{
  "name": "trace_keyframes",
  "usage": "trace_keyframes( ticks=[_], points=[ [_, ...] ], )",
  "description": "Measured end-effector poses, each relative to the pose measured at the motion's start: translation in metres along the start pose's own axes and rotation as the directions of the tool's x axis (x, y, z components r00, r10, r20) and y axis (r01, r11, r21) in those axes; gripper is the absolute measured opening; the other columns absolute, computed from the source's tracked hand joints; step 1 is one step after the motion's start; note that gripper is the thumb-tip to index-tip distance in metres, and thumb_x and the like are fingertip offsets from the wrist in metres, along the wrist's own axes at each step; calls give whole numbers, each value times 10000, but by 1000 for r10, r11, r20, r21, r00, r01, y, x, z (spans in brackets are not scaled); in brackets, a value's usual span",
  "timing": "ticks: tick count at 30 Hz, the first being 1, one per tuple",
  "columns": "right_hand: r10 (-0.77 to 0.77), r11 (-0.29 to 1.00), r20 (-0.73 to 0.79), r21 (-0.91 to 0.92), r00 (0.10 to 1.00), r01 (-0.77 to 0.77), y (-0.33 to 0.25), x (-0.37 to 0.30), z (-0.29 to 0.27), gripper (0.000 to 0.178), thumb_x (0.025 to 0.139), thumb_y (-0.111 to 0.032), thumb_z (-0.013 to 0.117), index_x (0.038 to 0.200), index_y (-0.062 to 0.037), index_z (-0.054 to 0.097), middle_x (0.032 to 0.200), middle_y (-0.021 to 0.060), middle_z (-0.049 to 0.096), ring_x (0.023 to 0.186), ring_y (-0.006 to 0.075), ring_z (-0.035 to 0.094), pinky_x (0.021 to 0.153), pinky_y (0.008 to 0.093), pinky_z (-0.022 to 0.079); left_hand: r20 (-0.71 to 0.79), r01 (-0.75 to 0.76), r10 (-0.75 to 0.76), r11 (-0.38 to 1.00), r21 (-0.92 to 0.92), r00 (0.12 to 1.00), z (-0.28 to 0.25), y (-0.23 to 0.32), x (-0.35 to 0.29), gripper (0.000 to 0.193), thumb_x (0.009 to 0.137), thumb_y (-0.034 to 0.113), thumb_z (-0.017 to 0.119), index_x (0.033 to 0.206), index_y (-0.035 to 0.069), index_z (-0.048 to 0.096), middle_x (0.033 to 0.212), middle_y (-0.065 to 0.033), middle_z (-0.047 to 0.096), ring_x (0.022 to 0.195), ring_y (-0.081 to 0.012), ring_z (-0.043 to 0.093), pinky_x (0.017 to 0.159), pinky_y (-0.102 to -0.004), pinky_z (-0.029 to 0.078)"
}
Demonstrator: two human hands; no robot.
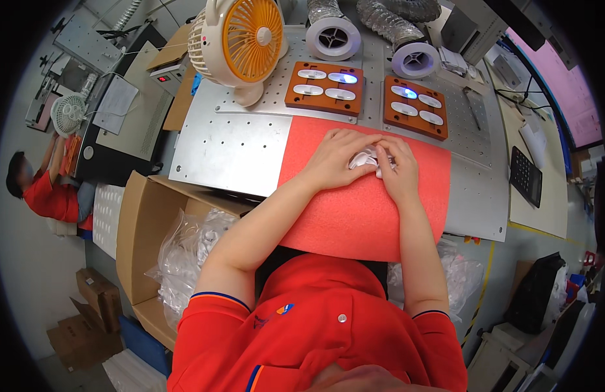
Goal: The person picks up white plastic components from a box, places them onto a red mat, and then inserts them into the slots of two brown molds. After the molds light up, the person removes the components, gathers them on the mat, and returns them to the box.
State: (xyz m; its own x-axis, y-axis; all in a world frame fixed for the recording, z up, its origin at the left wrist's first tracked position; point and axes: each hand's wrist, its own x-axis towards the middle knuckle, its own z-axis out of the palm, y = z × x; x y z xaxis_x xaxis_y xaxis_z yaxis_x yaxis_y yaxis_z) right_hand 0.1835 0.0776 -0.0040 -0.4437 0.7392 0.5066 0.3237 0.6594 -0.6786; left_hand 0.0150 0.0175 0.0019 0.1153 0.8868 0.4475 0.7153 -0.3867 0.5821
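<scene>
On a red foam sheet at the front of the metal worktable, my two hands are cupped together around a small pile of white plastic parts. My left hand curves around the pile from the left, thumb against it. From the right, my right hand has its fingers bent over the parts. The fingers hide much of the pile. Beyond my hands sit two orange-brown blocks, the left fixture and the right fixture, each bearing several white oval pieces. One oval on each glows blue.
An orange and white fan stands at the back left. Two duct nozzles, one left and one right, face the table. An open cardboard box with bagged parts is at my left. A calculator lies right; another person works far left.
</scene>
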Motion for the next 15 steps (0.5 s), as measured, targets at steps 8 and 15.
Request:
trace_keyframes(
  ticks=[8, 15],
  points=[
    [4, 1000, -4, 4, 1000, -4, -2, -2, -1, 143, 887, -151, 612, 960, -40, 664, 1031, 89, 638, 938, 276, 597, 811, 355, 477, 12, 6, -6, 1000, -10, 1000, -1, 1, -1, 560, 798, 294, 719, 1305, 134, 544, 1160, -81, 630, 1119, -287, 546, 975, -415, 356],
    [-314, 933, -330, 68, 890, 354, -37, -14, -29, 140, 901, -49, 467, 921, -22, 604, 1060, 144, 606, 981, 283, 561, 864, 395, 455, 22, 7, -7, 1000, -4, 1000, 0, -2, -1, 425, 807, 308, 710, 1194, 152, 629, 1138, -61, 631, 1114, -268, 540, 969, -402, 359]
  ],
)
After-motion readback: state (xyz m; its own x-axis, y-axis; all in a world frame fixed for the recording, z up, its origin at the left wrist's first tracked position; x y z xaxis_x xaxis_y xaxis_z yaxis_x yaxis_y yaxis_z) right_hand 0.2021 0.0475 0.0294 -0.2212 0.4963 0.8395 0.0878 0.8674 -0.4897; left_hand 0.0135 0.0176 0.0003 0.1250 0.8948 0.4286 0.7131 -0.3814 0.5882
